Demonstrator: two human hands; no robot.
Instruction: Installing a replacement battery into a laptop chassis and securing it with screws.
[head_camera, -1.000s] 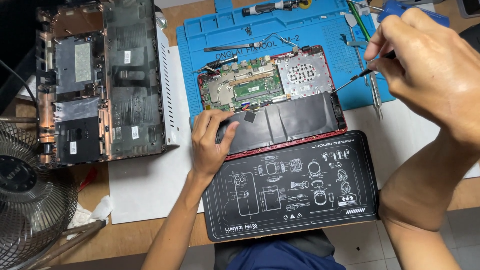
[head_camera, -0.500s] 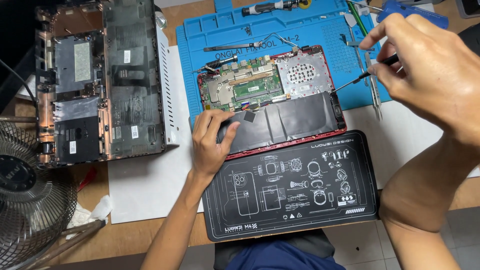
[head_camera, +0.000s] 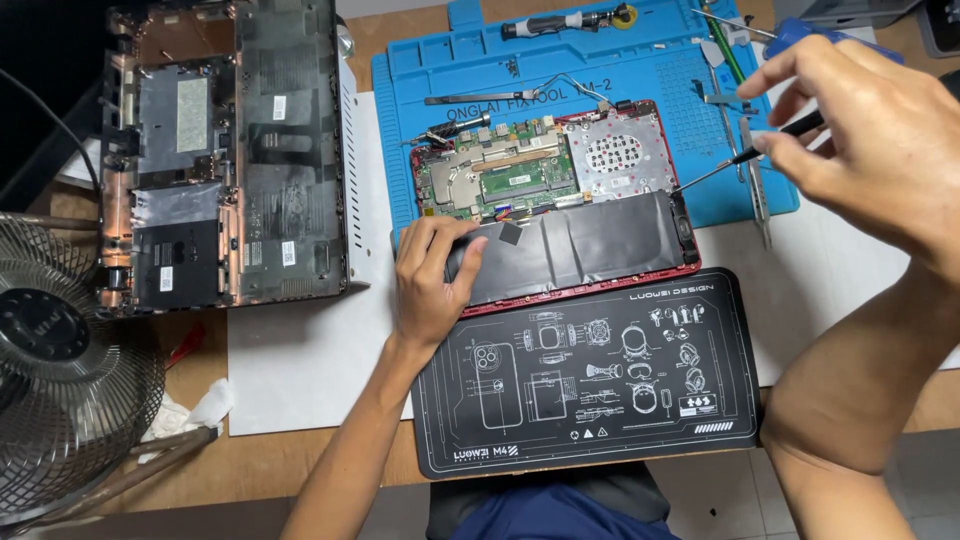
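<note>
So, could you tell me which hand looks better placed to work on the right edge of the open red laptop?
Probably the right hand: it holds the screwdriver, tip near that edge. The left hand rests on the laptop, at its left end.

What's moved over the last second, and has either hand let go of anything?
The right hand has lifted the thin screwdriver slightly, regripping it with the fingers spread wider; its tip still points at the red laptop's right edge. Nothing was let go. The left hand stays pressed on the black battery; the blue mat is unmoved.
</note>
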